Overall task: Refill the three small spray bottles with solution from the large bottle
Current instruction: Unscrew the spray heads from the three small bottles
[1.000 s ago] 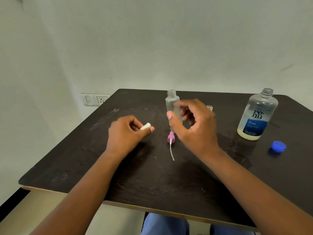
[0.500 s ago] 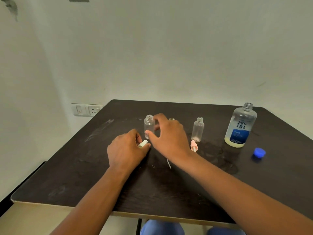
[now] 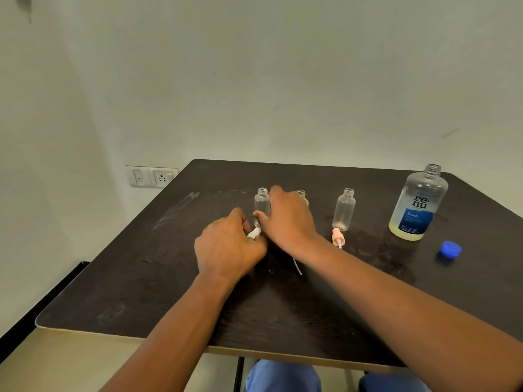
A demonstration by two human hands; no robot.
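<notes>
Three small clear bottles stand uncapped in a row on the dark table (image 3: 169,292). My right hand (image 3: 288,222) grips the left bottle (image 3: 261,202) between thumb and fingers. The middle bottle (image 3: 301,195) is mostly hidden behind that hand. Free to the right stands the third bottle (image 3: 343,209), with a peach spray head (image 3: 338,237) lying in front of it. My left hand (image 3: 229,247) pinches a pale spray head (image 3: 252,234) low by the left bottle's base. The large bottle (image 3: 418,205), open, holds a little yellowish liquid at the far right.
A blue cap (image 3: 450,248) lies on the table right of the large bottle. A thin dip tube (image 3: 297,267) pokes out from under my right forearm. A wall switch and socket (image 3: 151,176) sit left of the table. Blue-clad knees show below the front edge.
My right hand set the small bottle down at the left of the row and still holds it. My left hand kept the pale spray head, moving it beside the bottle. The camera tilted up.
</notes>
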